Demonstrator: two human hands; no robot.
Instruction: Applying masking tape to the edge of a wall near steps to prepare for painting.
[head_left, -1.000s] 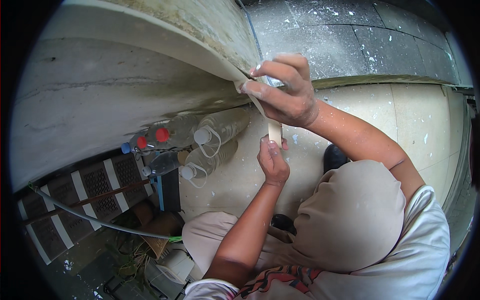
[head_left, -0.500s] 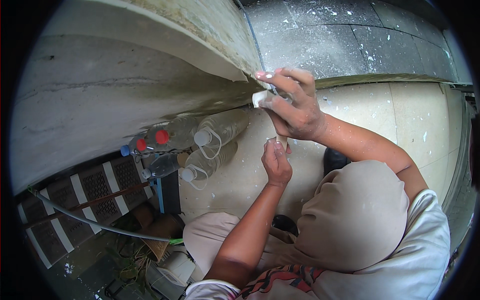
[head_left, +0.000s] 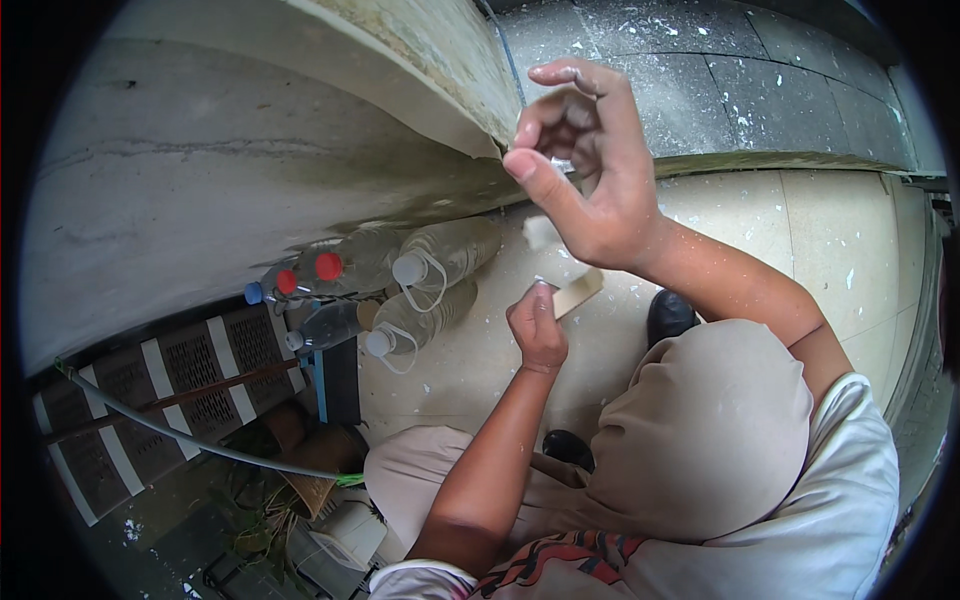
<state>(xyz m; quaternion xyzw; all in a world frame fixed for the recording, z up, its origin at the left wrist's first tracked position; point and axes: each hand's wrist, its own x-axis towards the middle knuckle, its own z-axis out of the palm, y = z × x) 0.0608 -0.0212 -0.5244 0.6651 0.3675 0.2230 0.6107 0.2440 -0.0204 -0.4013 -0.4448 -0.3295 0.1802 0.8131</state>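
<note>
My left hand [head_left: 540,328] is closed around a flat beige strip [head_left: 578,293] that sticks out past the thumb; its kind I cannot make out. Above it, my right hand [head_left: 605,160] has its fingers loosely curled and apart, with white specks on the skin. Just below the right hand's thumb, a blurred white flake [head_left: 542,232] appears in mid-air, apart from both hands. The right hand is nearest the wall corner [head_left: 492,140], where a pale layer of the wall's coating ends in a ragged edge.
Several clear plastic bottles and jugs [head_left: 450,255] stand along the wall's foot. Pale floor tiles [head_left: 720,220] and grey slabs [head_left: 670,95] carry white flakes. At lower left are a grey hose [head_left: 210,452], a striped perforated panel [head_left: 200,370] and potted plants [head_left: 265,530].
My right hand has moved up and opened, letting go of the white flake, which is now lower. My left hand has shifted slightly down and left, showing more of the beige strip.
</note>
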